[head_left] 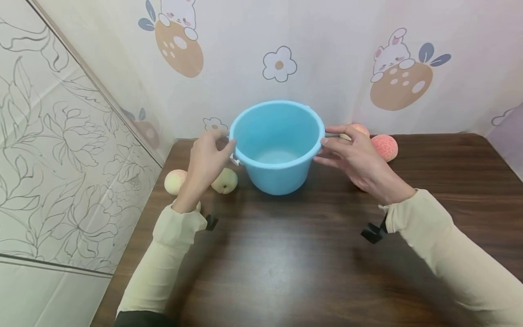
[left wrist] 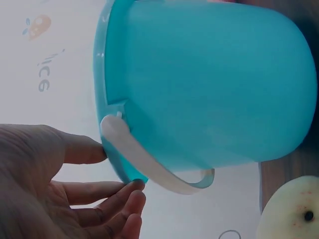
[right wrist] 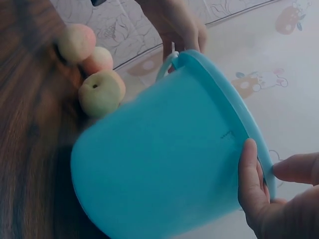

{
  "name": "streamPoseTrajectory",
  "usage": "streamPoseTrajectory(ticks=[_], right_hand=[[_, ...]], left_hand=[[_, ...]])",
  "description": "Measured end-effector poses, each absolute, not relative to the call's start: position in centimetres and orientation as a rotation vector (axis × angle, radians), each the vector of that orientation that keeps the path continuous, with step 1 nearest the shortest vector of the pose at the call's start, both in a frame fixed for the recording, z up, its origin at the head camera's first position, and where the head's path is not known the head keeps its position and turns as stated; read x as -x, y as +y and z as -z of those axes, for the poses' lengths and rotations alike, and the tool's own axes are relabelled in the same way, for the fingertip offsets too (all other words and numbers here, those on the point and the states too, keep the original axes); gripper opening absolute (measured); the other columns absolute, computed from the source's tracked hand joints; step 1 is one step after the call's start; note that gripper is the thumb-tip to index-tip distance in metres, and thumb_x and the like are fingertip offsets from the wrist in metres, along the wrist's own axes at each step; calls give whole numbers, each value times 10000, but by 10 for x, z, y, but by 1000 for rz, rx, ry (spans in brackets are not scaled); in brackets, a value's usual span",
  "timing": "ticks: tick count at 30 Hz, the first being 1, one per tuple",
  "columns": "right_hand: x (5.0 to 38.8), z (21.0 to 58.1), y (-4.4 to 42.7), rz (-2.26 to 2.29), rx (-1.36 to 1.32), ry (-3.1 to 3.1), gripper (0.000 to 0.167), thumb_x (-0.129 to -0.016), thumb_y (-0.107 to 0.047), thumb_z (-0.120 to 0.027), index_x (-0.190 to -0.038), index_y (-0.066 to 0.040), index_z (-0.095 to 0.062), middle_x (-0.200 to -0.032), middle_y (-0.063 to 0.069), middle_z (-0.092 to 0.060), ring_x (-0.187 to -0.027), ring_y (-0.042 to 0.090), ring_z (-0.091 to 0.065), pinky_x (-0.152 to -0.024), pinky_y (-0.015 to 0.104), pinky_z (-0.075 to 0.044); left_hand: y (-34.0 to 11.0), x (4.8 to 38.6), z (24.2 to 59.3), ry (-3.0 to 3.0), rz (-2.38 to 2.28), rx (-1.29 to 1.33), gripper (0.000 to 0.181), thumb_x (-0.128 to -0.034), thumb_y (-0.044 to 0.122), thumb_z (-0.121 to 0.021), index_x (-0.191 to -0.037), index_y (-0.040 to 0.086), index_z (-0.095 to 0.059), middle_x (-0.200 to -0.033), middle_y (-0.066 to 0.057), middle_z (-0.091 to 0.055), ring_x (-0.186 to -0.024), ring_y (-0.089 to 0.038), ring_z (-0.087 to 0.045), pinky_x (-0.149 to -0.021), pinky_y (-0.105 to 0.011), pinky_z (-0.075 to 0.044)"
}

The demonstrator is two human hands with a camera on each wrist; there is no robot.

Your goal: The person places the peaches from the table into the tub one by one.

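A light blue plastic bucket is held between both hands near the back of the table, its mouth facing up and toward me. Its inside shows no contents. The left hand pinches the rim on the left, thumb on one side and fingers on the other, beside the white handle. On the opposite side, the right hand grips the rim between thumb and fingers. Whether the bucket's base touches the table, I cannot tell.
Left of the bucket lie pale peaches, one partly hidden by the left wrist. Pinker peaches lie beyond the right hand. A patterned wall closes off the back of the brown wooden table, and tiles line the left.
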State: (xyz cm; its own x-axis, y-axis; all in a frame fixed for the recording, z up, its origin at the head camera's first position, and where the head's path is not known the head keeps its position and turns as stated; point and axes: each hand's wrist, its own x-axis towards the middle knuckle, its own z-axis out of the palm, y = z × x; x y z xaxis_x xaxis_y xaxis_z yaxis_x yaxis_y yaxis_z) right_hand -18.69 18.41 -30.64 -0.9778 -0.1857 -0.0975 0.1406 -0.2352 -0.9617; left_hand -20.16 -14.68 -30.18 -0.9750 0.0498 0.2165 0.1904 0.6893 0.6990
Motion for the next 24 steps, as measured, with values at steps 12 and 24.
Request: streamPoseTrajectory(ticks=[12, 24], right_hand=[[181, 306, 203, 2310, 48, 1763, 388, -975, -25, -696, -1322, -30, -522, -1394, -15, -443, -917, 168, -768, -857, 421, -640], [176, 305, 213, 2247, 79, 1781, 402, -994, -45, -677, -1370, -43, -534, -1412, 17, -440, -1046, 182, -765, -859, 394, -642]], left_hand=[[-149, 191, 293, -2780, 1313, 213, 372, -1033, 249, -571, -1368, 133, -682, -1261, -75, -744, -1253, -254, -648, -1067, -534, -515], [-148, 209, 289, -2777, 1750, 207, 427, -1060, 211, -550, -1459, 60, -586, -1439, -136, -635, -1141, -319, -732, -974, -483, -607]])
